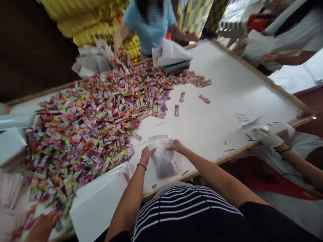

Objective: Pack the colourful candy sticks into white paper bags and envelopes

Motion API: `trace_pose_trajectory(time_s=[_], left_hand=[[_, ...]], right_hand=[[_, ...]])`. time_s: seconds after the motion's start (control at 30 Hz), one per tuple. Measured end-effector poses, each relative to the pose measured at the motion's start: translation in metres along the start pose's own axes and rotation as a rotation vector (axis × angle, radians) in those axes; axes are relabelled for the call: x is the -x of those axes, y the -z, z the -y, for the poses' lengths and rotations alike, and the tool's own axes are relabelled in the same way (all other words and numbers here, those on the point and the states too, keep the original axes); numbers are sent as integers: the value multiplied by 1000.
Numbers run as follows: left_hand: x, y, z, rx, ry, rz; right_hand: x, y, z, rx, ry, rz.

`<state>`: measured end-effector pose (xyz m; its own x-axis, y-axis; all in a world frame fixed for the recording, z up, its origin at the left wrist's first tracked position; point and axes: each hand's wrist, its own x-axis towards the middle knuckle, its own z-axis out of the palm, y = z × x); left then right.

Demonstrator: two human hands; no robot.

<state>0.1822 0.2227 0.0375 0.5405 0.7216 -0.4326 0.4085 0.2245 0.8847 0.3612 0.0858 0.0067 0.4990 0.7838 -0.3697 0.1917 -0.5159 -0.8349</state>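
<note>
My left hand (145, 155) and right hand (177, 146) pinch the top corners of a clear, crinkly plastic pouch (163, 158), which lies flat between them on the smooth white table (222, 111) near its wooden edge. Just left spreads a heap of glossy, multicoloured sachets (88, 124).

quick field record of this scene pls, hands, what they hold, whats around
left hand: grips left edge of clear plastic bag
right hand: grips bag's right edge
bag: lies flat on white table, near its front edge
left of bag: big heap of colourful sachets
loose sachets: a few apart on the table
others: person in blue shirt across the table; gloved hand at right
</note>
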Motion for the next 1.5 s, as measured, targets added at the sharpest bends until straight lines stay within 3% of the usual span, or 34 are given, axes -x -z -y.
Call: trace_pose_trajectory(time_s=[0.13,0.27,0.53,0.7,0.83,0.97,1.07,1.17,1.33,1.5], left_hand=[[-25,-6,16,-159,57,-84],[-35,-9,18,-349,76,-181],[-26,6,-11,-479,14,-191],[-12,2,-10,-422,-9,-199],[7,-11,11,-398,-32,-220],[21,-22,34,-448,-63,-251],[29,-21,43,-510,-116,-200],[39,-14,46,-572,-193,-87],[60,-11,53,-701,-268,73],[76,-27,65,-1027,-388,48]], right_hand=[[-32,4,-21,141,-6,41],[-51,7,-21,268,101,33],[-60,34,30,400,412,106],[-45,49,51,616,630,123],[-17,48,38,748,560,80],[5,27,13,561,407,-27],[11,15,-6,443,339,-45],[12,18,-25,423,330,39],[5,34,-44,441,454,221],[-2,45,-45,594,547,299]])
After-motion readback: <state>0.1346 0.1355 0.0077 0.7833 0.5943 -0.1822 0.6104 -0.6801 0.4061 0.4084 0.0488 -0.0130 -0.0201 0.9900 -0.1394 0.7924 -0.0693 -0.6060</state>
